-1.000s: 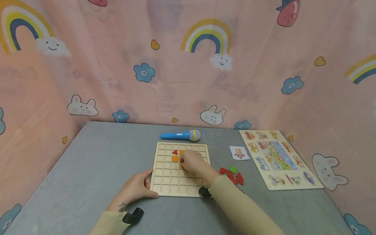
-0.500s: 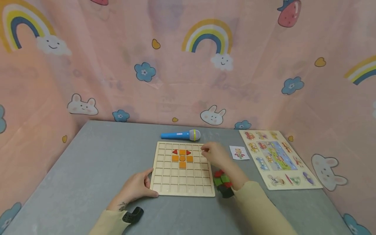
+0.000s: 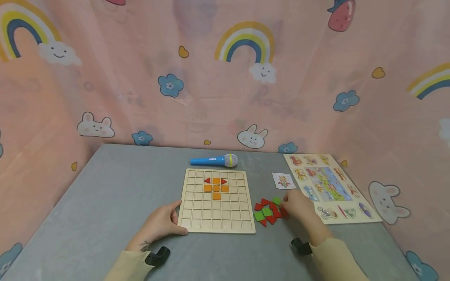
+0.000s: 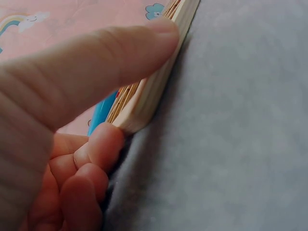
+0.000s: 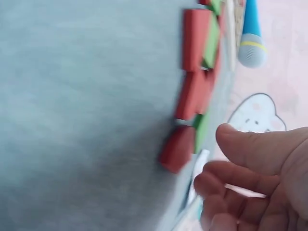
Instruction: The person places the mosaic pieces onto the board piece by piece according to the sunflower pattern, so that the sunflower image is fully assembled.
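A square wooden grid board (image 3: 197,214) lies on the table with a cross of orange pieces (image 3: 216,196) in its upper middle. Red triangles (image 3: 223,181) flank the cross's top piece. My left hand (image 3: 159,223) holds the board's near left corner, thumb along the front edge and fingers against the left side. Right of the board lies a loose cluster of red pieces (image 3: 271,219) and green squares (image 3: 267,212). At the cluster's right side is my right hand (image 3: 301,207), close to a red piece (image 5: 178,149); thumb and fingertips are apart with nothing between them in the right wrist view.
A toy microphone (image 3: 211,161), blue with a grey head, lies behind the board. A small picture card (image 3: 283,181) sits behind the loose pieces. Further right is a wooden picture puzzle board (image 3: 365,219). A pink patterned cloth (image 3: 211,109) rises behind the grey table (image 3: 140,175).
My right hand has lifted off the grid board and moved right to the loose pieces, uncovering the orange cross and a second red triangle. The left hand keeps its place at the corner.
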The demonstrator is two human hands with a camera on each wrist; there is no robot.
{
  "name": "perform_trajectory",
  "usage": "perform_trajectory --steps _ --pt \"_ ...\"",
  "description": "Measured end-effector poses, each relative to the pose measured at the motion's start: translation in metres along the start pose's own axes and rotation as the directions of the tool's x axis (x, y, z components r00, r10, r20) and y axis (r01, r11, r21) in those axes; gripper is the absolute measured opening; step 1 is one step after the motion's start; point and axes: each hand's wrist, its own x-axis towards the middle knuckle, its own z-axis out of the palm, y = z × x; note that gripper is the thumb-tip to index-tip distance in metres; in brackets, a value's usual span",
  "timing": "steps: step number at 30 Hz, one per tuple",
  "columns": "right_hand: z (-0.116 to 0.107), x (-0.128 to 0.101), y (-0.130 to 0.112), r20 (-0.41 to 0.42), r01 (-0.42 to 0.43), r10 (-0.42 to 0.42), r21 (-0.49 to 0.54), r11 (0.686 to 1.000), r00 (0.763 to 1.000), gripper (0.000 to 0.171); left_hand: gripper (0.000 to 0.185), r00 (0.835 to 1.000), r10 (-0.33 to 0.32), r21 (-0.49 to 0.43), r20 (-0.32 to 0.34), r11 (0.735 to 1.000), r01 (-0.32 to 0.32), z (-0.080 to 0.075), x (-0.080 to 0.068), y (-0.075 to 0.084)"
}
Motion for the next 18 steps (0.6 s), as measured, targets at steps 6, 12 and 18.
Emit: perform_trajectory --steps 6,12,18 --pt "0.015 0.001 0.008 -0.010 -0.019 0.019 0.007 1.000 1.000 0.014 0.101 1.000 -0.005 -0.004 0.003 1.000 0.005 0.000 0.000 0.000" --pt "0.016 0.002 0.005 -0.030 -0.003 0.003 0.021 1.000 1.000 0.011 0.101 1.000 -0.017 -0.003 0.000 1.000 0.017 -0.001 -0.001 0.001" --pt "0.017 0.004 0.000 -0.027 -0.018 0.019 0.015 1.000 0.999 0.024 0.100 1.000 -0.009 0.002 -0.002 1.000 0.009 -0.001 -0.001 0.002"
